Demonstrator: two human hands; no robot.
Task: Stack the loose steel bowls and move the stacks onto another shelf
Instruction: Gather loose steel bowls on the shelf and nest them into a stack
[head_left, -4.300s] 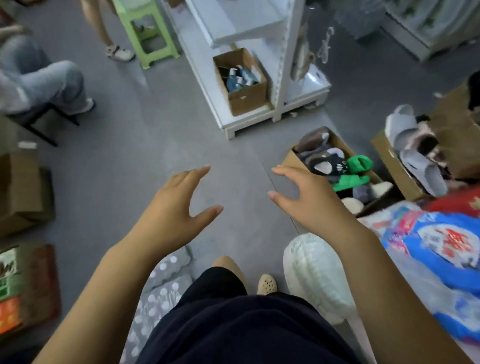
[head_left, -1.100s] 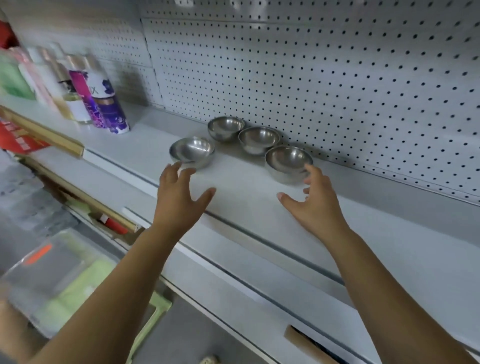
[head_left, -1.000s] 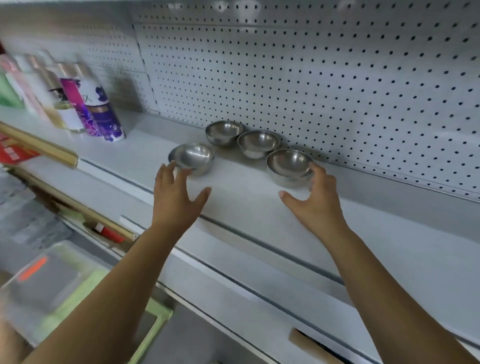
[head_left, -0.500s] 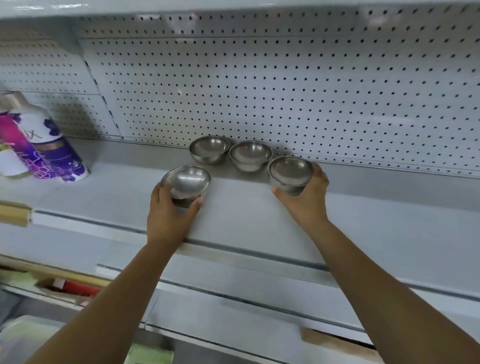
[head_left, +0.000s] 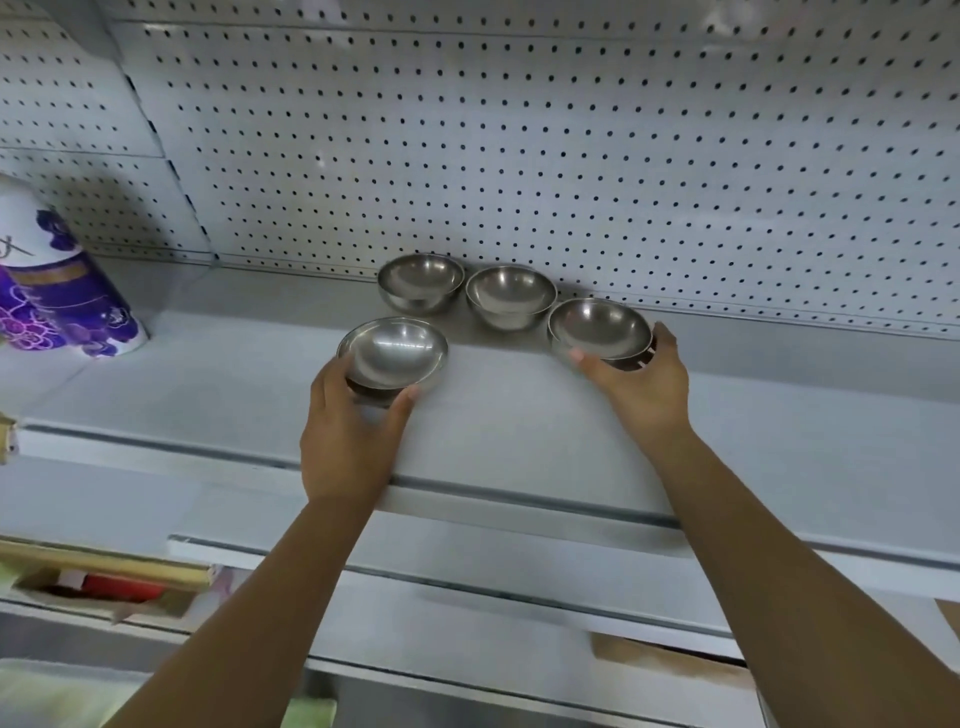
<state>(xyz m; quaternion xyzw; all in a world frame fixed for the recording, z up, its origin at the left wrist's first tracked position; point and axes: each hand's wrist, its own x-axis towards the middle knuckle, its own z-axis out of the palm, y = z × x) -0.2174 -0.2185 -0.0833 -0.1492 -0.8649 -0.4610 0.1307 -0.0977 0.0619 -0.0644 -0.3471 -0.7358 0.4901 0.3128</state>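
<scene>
Several small steel bowls are on a white shelf (head_left: 519, 431) with a pegboard back. My left hand (head_left: 348, 441) grips the front left bowl (head_left: 393, 351), thumb and fingers round its underside, tilting it toward me. My right hand (head_left: 641, 384) grips the right bowl (head_left: 597, 327) from below and beside. Two more bowls stand free at the back by the pegboard: one at left (head_left: 421, 278), one in the middle (head_left: 510, 293). All are loose, none stacked.
A white and purple bottle (head_left: 57, 291) stands at the shelf's left end. Lower shelves run below, with a cardboard strip (head_left: 104, 564) and red packaging (head_left: 119, 590) at lower left. A pegboard wall (head_left: 519, 145) closes the back.
Earlier I faced the floor with empty hands, then turned to the shelf. Both hands reached forward and closed round the front left and right bowls; the left bowl now tilts.
</scene>
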